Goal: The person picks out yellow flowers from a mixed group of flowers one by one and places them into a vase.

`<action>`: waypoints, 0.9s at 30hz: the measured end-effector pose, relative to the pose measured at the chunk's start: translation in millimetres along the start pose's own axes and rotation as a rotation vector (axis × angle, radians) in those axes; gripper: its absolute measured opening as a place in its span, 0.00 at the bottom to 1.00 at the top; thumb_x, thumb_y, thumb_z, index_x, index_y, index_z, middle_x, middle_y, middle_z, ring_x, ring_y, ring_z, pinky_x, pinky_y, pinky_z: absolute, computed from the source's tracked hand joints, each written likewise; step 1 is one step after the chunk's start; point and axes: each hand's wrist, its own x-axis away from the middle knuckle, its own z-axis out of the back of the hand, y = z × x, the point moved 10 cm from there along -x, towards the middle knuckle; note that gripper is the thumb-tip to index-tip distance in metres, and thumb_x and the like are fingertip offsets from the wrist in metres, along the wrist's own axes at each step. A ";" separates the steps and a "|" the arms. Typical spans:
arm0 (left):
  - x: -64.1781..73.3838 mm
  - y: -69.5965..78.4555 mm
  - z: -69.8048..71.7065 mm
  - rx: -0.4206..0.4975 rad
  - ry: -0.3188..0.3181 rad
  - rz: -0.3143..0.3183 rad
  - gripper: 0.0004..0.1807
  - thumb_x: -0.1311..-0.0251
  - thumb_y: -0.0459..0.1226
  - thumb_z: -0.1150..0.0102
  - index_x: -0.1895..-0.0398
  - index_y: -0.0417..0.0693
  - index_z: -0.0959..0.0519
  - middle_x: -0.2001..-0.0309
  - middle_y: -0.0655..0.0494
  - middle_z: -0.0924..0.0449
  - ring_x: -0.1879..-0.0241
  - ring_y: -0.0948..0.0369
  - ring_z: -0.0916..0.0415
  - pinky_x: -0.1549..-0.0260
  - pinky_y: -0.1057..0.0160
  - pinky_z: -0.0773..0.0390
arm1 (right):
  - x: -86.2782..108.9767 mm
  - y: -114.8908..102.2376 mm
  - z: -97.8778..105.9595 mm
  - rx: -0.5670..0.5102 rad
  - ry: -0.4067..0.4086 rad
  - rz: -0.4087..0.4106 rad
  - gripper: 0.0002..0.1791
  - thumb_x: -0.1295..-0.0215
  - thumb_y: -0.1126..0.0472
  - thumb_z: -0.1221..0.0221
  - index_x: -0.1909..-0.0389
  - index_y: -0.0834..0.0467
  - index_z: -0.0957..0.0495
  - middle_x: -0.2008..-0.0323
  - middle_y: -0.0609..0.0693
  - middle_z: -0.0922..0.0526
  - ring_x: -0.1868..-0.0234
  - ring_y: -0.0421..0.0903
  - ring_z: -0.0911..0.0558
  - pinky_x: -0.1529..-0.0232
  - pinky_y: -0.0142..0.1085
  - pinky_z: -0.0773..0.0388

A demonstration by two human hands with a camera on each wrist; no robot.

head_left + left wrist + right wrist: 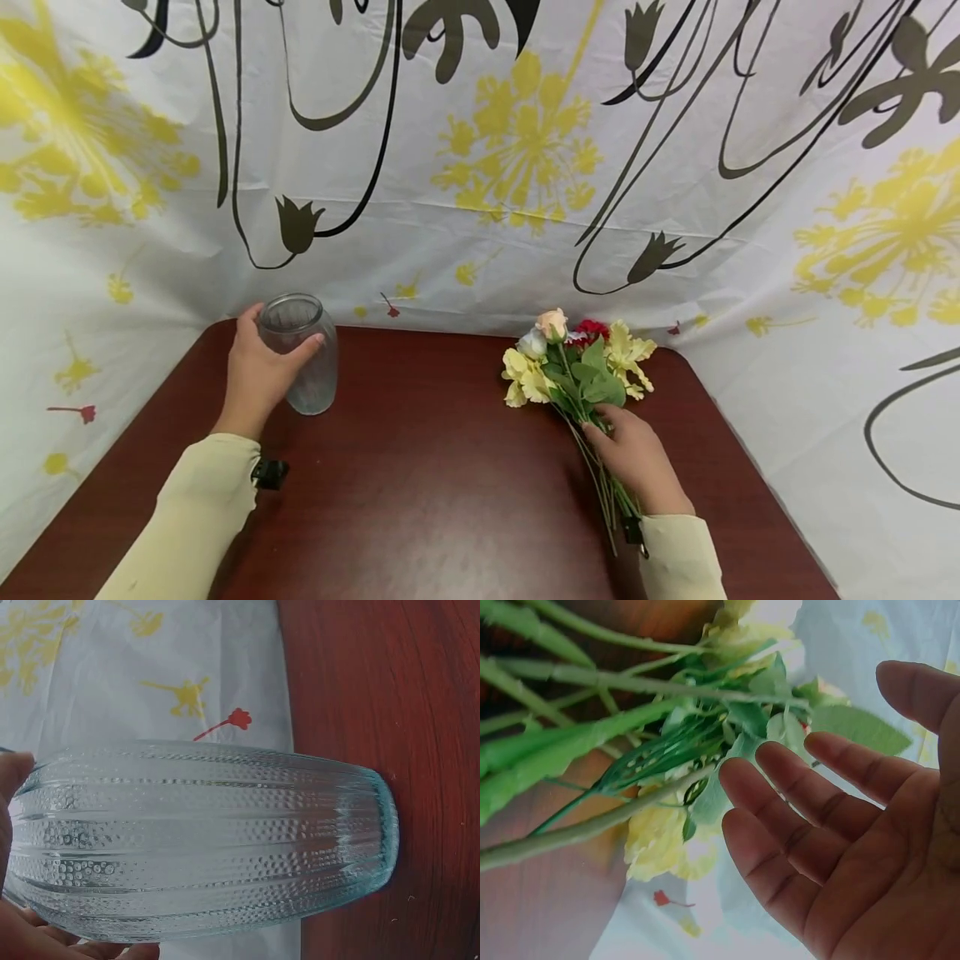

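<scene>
On the left of the head view a clear ribbed glass vase [318,375] stands upright near the table's back edge. My left hand [258,362] grips it close under the rim, thumb on the near side and fingers round the far side. The left wrist view shows the vase's dimpled glass [202,832] and its thick bluish base. At the right lies a bunch of artificial flowers [592,375] with yellow, peach, white and red blooms. My right hand [641,458] is over the stems, and in the right wrist view its fingers [780,847] are extended beside the green stems [577,742].
The dark red-brown table [435,467] has rounded back corners. A white cloth [420,250] printed with yellow and grey flowers hangs behind it and along both sides. Bare stem ends [609,521] point toward the table's front.
</scene>
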 end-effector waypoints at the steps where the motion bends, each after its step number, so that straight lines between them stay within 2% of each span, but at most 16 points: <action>1: 1.0 -0.2 0.0 -0.002 0.000 -0.003 0.61 0.48 0.60 0.31 0.22 0.43 0.55 0.28 0.36 0.44 0.31 0.39 0.43 0.41 0.33 0.38 | -0.2 3.2 0.4 -0.006 -0.003 -0.008 0.29 0.27 0.51 0.45 0.33 0.65 0.31 0.42 0.66 0.23 0.43 0.63 0.24 0.48 0.59 0.28; 7: 11.1 2.6 0.9 -0.018 -0.016 -0.019 0.57 0.46 0.58 0.32 0.23 0.40 0.51 0.29 0.35 0.43 0.32 0.39 0.42 0.42 0.34 0.37 | -1.3 14.6 0.1 -0.030 -0.001 -0.031 0.30 0.26 0.49 0.46 0.32 0.64 0.32 0.41 0.67 0.24 0.42 0.64 0.24 0.48 0.60 0.28; 14: 28.3 4.7 9.4 -0.043 -0.028 -0.035 0.54 0.45 0.55 0.31 0.25 0.40 0.48 0.34 0.34 0.36 0.37 0.38 0.37 0.46 0.33 0.34 | -0.5 15.9 -0.1 -0.028 0.000 -0.031 0.30 0.26 0.49 0.46 0.33 0.65 0.32 0.42 0.67 0.23 0.43 0.63 0.24 0.48 0.59 0.28; 20: 42.7 4.0 13.6 -0.049 -0.043 -0.064 0.52 0.45 0.53 0.30 0.26 0.40 0.48 0.37 0.33 0.35 0.40 0.38 0.35 0.48 0.33 0.34 | 2.3 14.4 6.9 -0.032 0.013 -0.022 0.30 0.25 0.49 0.46 0.33 0.66 0.32 0.43 0.67 0.23 0.44 0.64 0.23 0.49 0.59 0.27; 27: 55.4 4.7 17.4 -0.021 0.008 -0.078 0.50 0.46 0.50 0.28 0.26 0.43 0.45 0.37 0.36 0.32 0.39 0.40 0.34 0.46 0.36 0.36 | 5.5 20.1 9.4 -0.050 0.031 -0.017 0.29 0.25 0.50 0.46 0.34 0.66 0.31 0.43 0.66 0.22 0.45 0.62 0.22 0.50 0.58 0.27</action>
